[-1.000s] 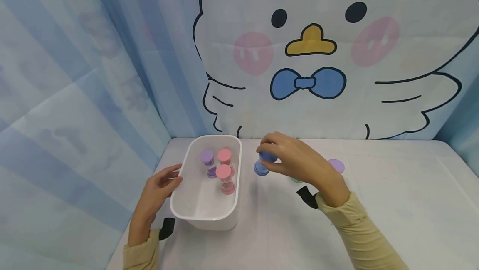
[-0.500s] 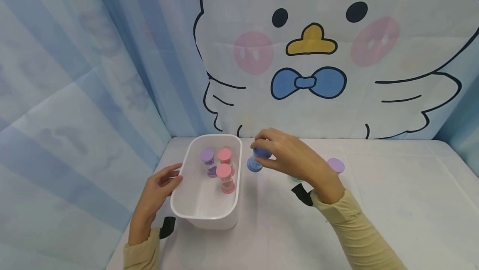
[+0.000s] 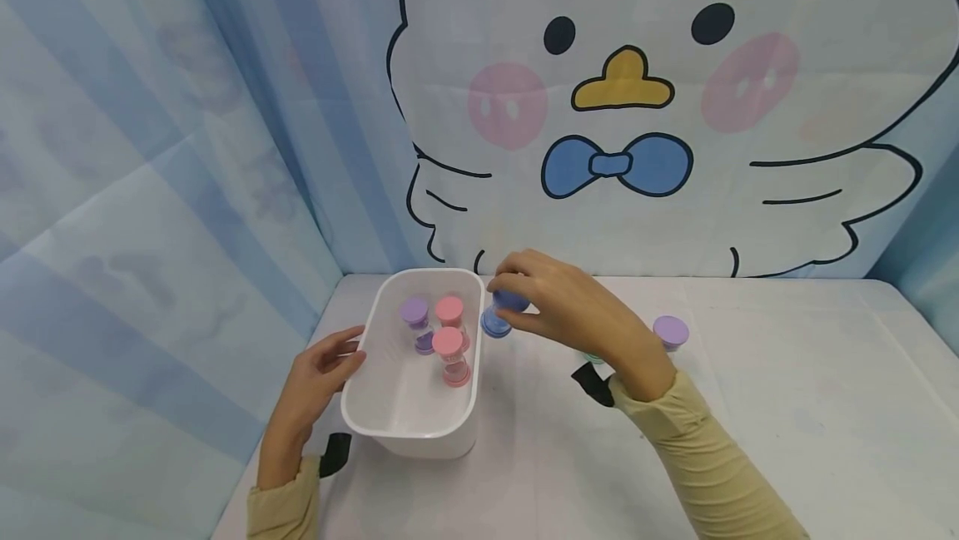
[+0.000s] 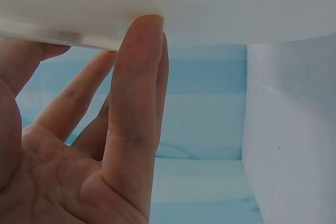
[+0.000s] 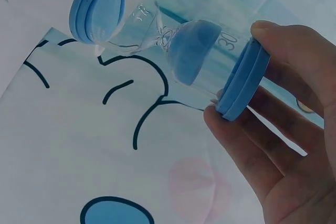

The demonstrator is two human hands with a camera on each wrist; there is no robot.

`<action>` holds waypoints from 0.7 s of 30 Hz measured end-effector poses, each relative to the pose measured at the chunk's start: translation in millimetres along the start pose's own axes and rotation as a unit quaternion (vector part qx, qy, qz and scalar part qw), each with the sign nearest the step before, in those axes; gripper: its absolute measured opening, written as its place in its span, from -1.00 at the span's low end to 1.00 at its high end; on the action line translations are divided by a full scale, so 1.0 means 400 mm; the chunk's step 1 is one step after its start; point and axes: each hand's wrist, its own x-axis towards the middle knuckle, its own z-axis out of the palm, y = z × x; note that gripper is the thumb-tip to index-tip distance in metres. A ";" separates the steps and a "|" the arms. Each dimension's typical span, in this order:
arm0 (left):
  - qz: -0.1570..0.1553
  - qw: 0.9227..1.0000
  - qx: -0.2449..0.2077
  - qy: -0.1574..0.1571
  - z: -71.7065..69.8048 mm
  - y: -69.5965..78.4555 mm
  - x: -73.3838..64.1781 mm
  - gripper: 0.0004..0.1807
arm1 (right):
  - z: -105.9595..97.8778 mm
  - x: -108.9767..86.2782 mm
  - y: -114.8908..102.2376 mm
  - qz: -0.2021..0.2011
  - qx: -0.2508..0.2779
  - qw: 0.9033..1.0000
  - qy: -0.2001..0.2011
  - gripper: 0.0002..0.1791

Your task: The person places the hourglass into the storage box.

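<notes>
My right hand (image 3: 573, 307) grips a blue hourglass (image 3: 496, 322) by one end cap, close beside the right rim of a white bin (image 3: 412, 423). In the right wrist view, thumb and fingertips pinch that cap; the clear glass, marked 30, has blue sand (image 5: 194, 51) in the half nearest the hand. My left hand (image 3: 310, 382) rests against the bin's left side, its extended fingertips (image 4: 139, 30) touching the outer wall in the left wrist view. Inside the bin stand a purple hourglass (image 3: 414, 313) and two pink ones, the rear (image 3: 449, 309) and the front (image 3: 448, 343).
A purple-capped hourglass (image 3: 670, 330) stands on the white table (image 3: 569, 473), partly behind my right wrist. A green piece (image 3: 593, 359) shows under that hand, mostly hidden. A cartoon-printed cloth (image 3: 622, 224) hangs behind the table, and a blue-and-white curtain (image 3: 150, 274) at left.
My right hand has carried the blue hourglass leftward and slightly up the view, to the bin's right rim. The left hand and the bin have stayed put.
</notes>
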 end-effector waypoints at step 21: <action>0.001 1.000 -0.005 -0.001 -0.001 0.000 -0.002 -0.45 | 0.009 0.045 -0.021 -0.031 0.014 0.999 0.012 -0.71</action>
